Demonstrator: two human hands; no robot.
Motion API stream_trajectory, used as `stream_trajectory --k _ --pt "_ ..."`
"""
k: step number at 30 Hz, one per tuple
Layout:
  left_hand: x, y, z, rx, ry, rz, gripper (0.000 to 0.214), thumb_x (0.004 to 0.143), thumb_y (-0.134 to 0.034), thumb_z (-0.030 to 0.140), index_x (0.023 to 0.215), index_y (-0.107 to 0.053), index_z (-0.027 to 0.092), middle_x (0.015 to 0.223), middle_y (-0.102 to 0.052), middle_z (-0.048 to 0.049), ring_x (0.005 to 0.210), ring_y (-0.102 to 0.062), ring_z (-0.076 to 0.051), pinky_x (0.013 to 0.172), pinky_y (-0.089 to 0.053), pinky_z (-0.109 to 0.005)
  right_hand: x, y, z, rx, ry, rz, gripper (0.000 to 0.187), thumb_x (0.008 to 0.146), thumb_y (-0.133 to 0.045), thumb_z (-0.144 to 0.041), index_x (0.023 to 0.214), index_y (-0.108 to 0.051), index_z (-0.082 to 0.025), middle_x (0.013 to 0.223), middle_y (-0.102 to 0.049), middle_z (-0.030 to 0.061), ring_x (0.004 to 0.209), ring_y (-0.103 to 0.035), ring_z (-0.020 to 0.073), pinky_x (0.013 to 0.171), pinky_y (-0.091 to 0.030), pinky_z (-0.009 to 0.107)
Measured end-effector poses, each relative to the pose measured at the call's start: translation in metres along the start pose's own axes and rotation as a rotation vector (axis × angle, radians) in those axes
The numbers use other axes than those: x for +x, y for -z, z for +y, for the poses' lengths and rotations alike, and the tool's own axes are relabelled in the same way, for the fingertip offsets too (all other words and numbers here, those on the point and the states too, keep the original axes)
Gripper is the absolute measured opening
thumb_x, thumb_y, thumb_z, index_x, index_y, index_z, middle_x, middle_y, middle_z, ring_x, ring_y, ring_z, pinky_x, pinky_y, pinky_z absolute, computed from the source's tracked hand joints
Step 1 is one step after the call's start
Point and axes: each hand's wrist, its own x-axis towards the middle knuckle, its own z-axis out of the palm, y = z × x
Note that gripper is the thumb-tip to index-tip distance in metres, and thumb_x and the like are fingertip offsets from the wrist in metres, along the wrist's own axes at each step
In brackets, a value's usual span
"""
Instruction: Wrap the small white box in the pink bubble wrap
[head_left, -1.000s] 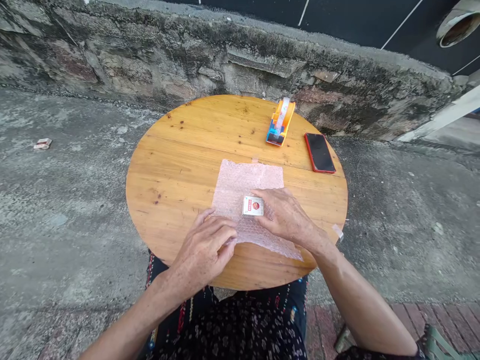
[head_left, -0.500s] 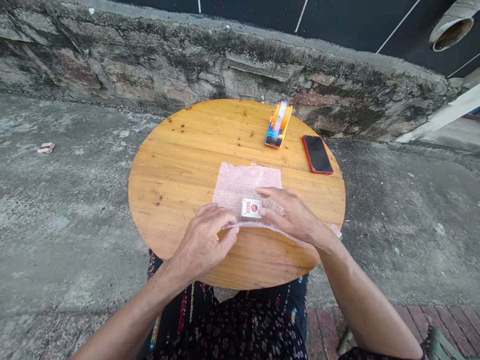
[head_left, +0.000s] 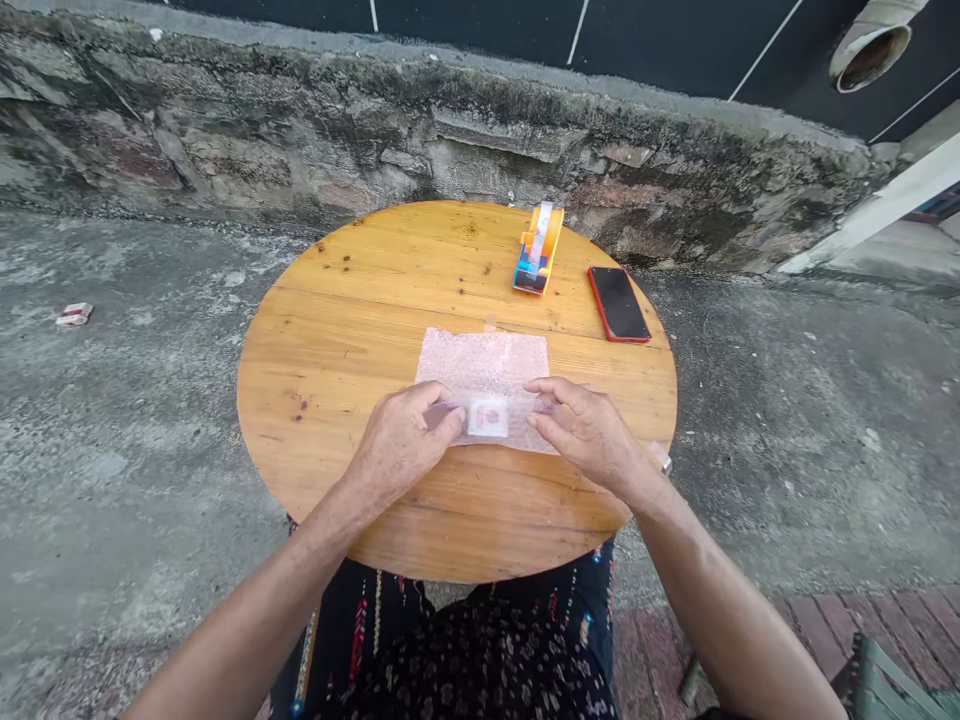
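Observation:
A sheet of pinkish, see-through bubble wrap (head_left: 480, 355) lies on the round wooden table, its near edge folded up over a small white box (head_left: 488, 418). The box's red print shows blurred through the plastic. My left hand (head_left: 409, 430) pinches the fold at its left end, thumb close beside the box. At the right end, my right hand (head_left: 585, 430) holds the same fold between thumb and fingers.
Toward the far edge of the round wooden table (head_left: 322, 330) stands a yellow and blue tape dispenser (head_left: 538, 248). A phone in a red case (head_left: 619, 303) lies to its right. Something small with clear film (head_left: 660, 458) is at the right edge. A stone wall (head_left: 337, 130) runs behind.
The near edge of the bubble wrap has been lifted and folded over the box, which was uncovered before. My right hand has gone from beside the box to gripping the fold.

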Motion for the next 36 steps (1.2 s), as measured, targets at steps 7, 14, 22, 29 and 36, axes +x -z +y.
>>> stream_trajectory --k 7,14,22,29,36 --pt "0.013 0.008 -0.007 0.112 -0.043 -0.035 0.013 0.079 -0.058 0.029 0.078 -0.066 0.020 0.066 -0.065 0.0019 0.056 -0.053 -0.013 0.053 -0.039 -0.025 0.002 -0.007 0.008 0.013 -0.080 0.004 0.028 0.081 -0.058 -0.022 0.109 -0.062 -0.021 0.080 -0.070 0.0011 0.069 -0.064 0.0170 0.067 -0.047 0.030" --pt "-0.021 0.009 0.012 0.276 -0.490 0.453 0.024 0.080 -0.062 0.012 0.103 -0.061 0.020 0.105 -0.066 -0.0065 0.100 -0.060 -0.024 0.091 -0.047 -0.043 0.003 -0.007 0.009 0.006 -0.118 -0.010 0.031 0.080 -0.058 -0.021 0.111 -0.062 -0.019 0.073 -0.068 0.0005 0.062 -0.060 0.0159 0.064 -0.045 0.028" --pt "-0.042 -0.030 0.009 0.351 -0.746 0.102 0.034 0.086 -0.051 0.005 0.119 -0.057 0.007 0.129 -0.059 -0.0156 0.126 -0.048 -0.030 0.103 -0.043 -0.049 0.003 -0.011 0.013 -0.007 -0.106 0.005 0.030 0.080 -0.057 -0.022 0.110 -0.062 -0.020 0.085 -0.072 0.0023 0.066 -0.062 0.0164 0.066 -0.047 0.030" --pt "-0.030 -0.040 -0.001 0.431 -0.678 0.026 0.038 0.088 -0.050 0.011 0.126 -0.055 0.009 0.135 -0.056 -0.0128 0.128 -0.046 -0.031 0.106 -0.037 -0.054 0.001 -0.010 0.014 0.003 -0.158 0.001 0.030 0.082 -0.061 -0.024 0.112 -0.062 -0.019 0.091 -0.072 0.0043 0.070 -0.063 0.0179 0.067 -0.046 0.030" --pt "-0.032 -0.042 -0.003 0.444 -0.645 -0.014 0.043 0.087 -0.052 0.014 0.130 -0.051 0.011 0.139 -0.052 -0.0119 0.130 -0.043 -0.032 0.108 -0.034 -0.057 -0.005 -0.012 0.024 0.029 -0.238 0.051 0.031 0.082 -0.063 -0.029 0.110 -0.064 -0.017 0.074 -0.067 0.0016 0.063 -0.059 0.0169 0.066 -0.045 0.030"
